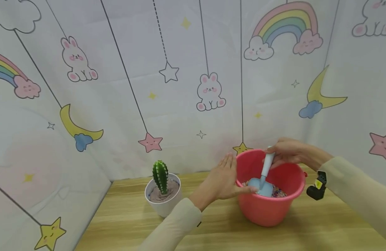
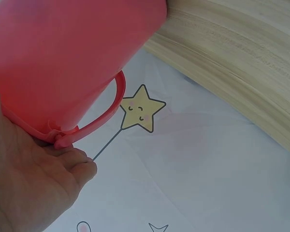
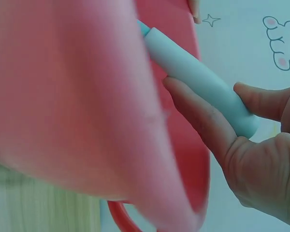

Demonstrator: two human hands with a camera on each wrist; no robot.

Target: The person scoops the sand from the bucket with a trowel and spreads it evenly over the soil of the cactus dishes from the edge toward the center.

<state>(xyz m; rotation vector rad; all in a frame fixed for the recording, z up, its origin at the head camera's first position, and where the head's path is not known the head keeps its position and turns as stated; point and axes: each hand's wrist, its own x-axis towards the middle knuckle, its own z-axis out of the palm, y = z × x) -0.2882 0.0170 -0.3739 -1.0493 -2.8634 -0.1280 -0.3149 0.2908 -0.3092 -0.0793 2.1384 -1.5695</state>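
A pink-red bucket stands on the table at the right, with small multicoloured granules in its bottom. My left hand lies against the bucket's left side, fingers fairly straight and thumb across the front rim. In the left wrist view, its fingertips touch the rim beside the handle joint. My right hand grips the pale handle of a light-blue toy shovel above the bucket. The shovel tilts down, its blade at the granules. In the right wrist view, the bucket wall hides the blade.
A potted cactus in a white pot stands left of the bucket on the wood-grain table. Behind and beside hangs a white printed cloth. The bucket's red carrying handle hangs from its rim.
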